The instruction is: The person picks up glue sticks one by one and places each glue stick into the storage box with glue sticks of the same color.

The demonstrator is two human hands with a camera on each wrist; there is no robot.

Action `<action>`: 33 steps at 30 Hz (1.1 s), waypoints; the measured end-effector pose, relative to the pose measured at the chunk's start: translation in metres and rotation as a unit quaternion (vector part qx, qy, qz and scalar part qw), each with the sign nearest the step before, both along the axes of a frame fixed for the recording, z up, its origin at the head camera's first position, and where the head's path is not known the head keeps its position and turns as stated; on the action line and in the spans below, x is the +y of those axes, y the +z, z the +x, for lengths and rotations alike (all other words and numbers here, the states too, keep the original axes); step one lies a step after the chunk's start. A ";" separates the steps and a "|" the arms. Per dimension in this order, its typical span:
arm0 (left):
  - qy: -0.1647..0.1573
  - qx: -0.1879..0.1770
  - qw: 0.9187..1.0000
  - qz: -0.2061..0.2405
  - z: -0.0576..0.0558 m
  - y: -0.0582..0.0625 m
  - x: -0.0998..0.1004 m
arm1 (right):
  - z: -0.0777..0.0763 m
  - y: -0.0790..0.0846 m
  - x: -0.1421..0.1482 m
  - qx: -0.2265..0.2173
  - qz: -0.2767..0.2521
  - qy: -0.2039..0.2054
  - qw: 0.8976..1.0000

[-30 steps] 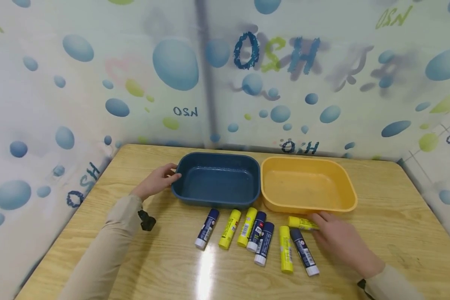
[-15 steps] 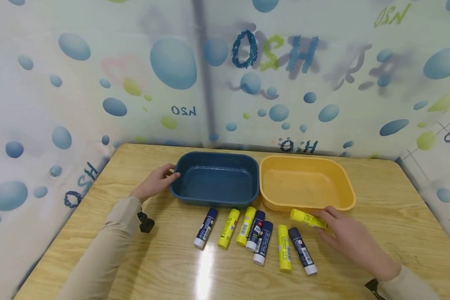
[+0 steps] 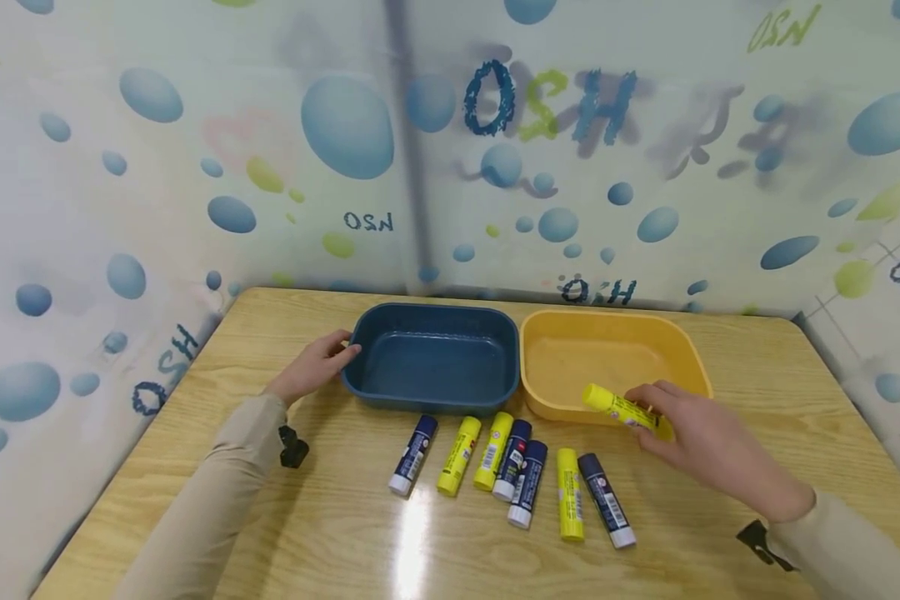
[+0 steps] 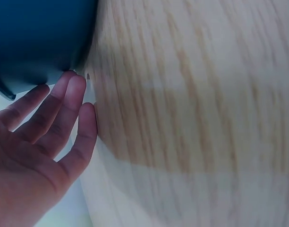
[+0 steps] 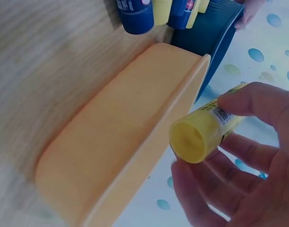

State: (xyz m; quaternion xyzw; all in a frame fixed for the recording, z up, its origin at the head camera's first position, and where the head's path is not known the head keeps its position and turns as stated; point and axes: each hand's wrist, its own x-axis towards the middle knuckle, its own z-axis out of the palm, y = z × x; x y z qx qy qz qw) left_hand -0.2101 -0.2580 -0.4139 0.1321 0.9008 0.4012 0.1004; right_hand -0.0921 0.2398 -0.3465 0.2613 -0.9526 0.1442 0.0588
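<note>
In the head view, my right hand (image 3: 708,433) pinches a yellow glue stick (image 3: 621,408) between thumb and fingers, above the front rim of the yellow-orange bin (image 3: 615,325). The right wrist view shows the round end of this glue stick (image 5: 196,137) beside the bin's wall (image 5: 149,127). My left hand (image 3: 311,367) holds the left end of the dark blue bin (image 3: 435,400), thumb over its rim. Several fingers (image 4: 73,92) lie against the outside of that wall in the left wrist view, where the thumb is hidden.
In front of the bins lie several glue sticks, yellow ones like this glue stick (image 3: 458,457) and navy ones with white ends like this glue stick (image 3: 607,500). The two bins stand side by side near the back of the wooden table (image 3: 330,525), before a patterned curtain (image 3: 270,125).
My right hand has lifted the yellow glue stick from the table, up to the yellow-orange bin's front rim. The left hand keeps its place at the blue bin.
</note>
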 end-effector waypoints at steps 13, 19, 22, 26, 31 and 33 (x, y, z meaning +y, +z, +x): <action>-0.001 -0.010 1.000 -0.004 -0.001 0.000 0.003 | -0.027 0.018 -0.009 -0.097 -0.002 -0.002 0.995; -0.002 -0.008 1.000 -0.003 -0.002 0.000 0.003 | -0.048 0.024 -0.015 -0.120 0.010 -0.003 0.993; 0.005 -0.012 1.000 -0.002 -0.002 0.001 0.003 | -0.058 0.026 -0.020 -0.136 0.019 -0.003 0.991; 0.010 -0.021 1.000 -0.005 -0.002 0.002 0.004 | -0.068 0.027 -0.029 -0.145 0.040 0.000 0.989; 0.013 -0.019 1.000 0.002 0.000 0.001 0.003 | -0.078 0.028 -0.042 -0.165 0.074 0.001 0.983; 0.012 -0.018 1.000 0.005 0.001 0.001 0.002 | -0.082 0.030 -0.048 -0.187 0.087 -0.001 0.978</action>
